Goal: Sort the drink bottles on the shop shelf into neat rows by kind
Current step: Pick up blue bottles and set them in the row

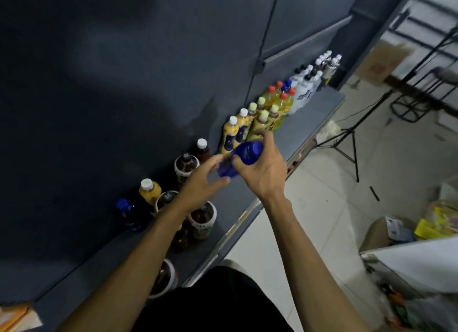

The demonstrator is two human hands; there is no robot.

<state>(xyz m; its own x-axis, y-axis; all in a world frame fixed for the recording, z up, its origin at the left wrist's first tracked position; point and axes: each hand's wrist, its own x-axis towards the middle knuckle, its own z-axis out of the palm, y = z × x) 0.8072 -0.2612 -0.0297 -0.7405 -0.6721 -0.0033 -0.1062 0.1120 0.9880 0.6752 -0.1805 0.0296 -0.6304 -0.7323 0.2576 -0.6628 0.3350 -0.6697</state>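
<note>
Above the grey shelf (pixel 247 190) my right hand (pixel 262 168) grips a blue bottle (pixel 247 153) near its cap end. My left hand (pixel 200 180) curls its fingers round the bottle's other end (pixel 226 171). Another blue bottle (pixel 127 214) stands at the near left beside a yellow juice bottle (pixel 149 191). Dark drinks in white sleeves (pixel 202 221) stand under my left forearm. Farther along are yellow white-capped bottles (pixel 230 136), pale-capped tea bottles (pixel 262 120), red-capped yellow bottles (pixel 282 100) and clear bottles (pixel 306 84).
A dark back wall rises behind the shelf. To the right lie a tiled floor, a black tripod stand (pixel 347 143), cardboard boxes (pixel 381 64) and a bin of yellow packets (pixel 436 222). The shelf's front edge (pixel 235 227) carries price tags.
</note>
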